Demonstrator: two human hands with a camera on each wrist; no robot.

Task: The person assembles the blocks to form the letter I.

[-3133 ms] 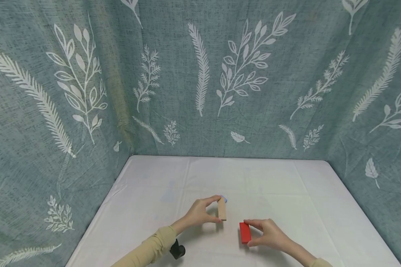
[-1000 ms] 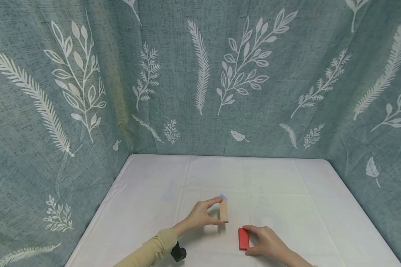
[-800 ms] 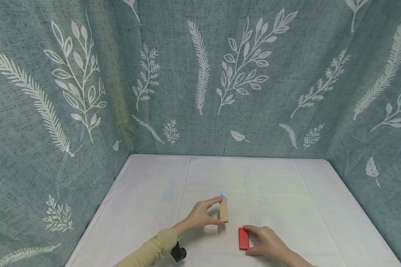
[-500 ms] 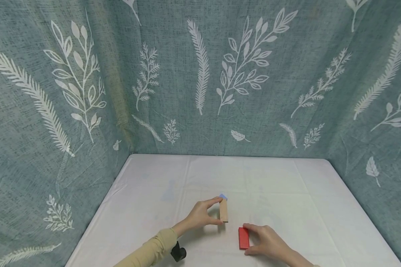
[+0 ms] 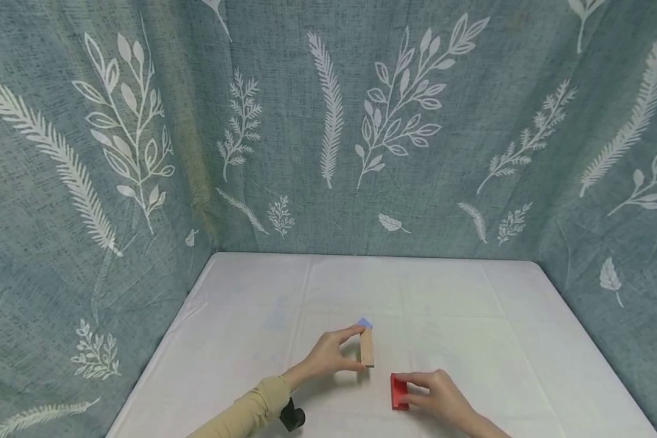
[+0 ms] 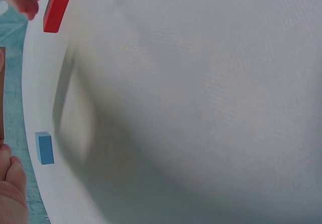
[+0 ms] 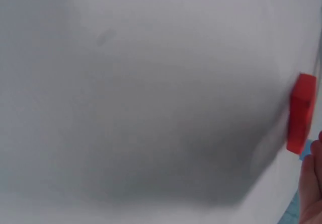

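My left hand (image 5: 328, 354) pinches a plain wooden block (image 5: 367, 348) by its two ends, between thumb and fingertips. Just beyond its far end is a small blue block (image 5: 365, 322), which rests on the white cloth in the left wrist view. To the right and nearer me lies a red block (image 5: 396, 392). My right hand (image 5: 438, 395) hovers at it, thumb and fingers overlapping its top in the head view. In the left wrist view, a gap shows between the right fingertips (image 6: 27, 7) and the red block. The right wrist view also has these fingers beside the block.
A white cloth (image 5: 471, 316) covers the table. Near my left sleeve (image 5: 252, 404) a small black object (image 5: 292, 416) shows, partly hidden by the forearm. Teal curtains (image 5: 285, 152) with white leaf patterns stand at the back and both sides.
Over the last seconds the red block came slightly nearer me. My right fingers have left its two ends and drawn closer together over it. The left hand keeps the wooden block nearly still.
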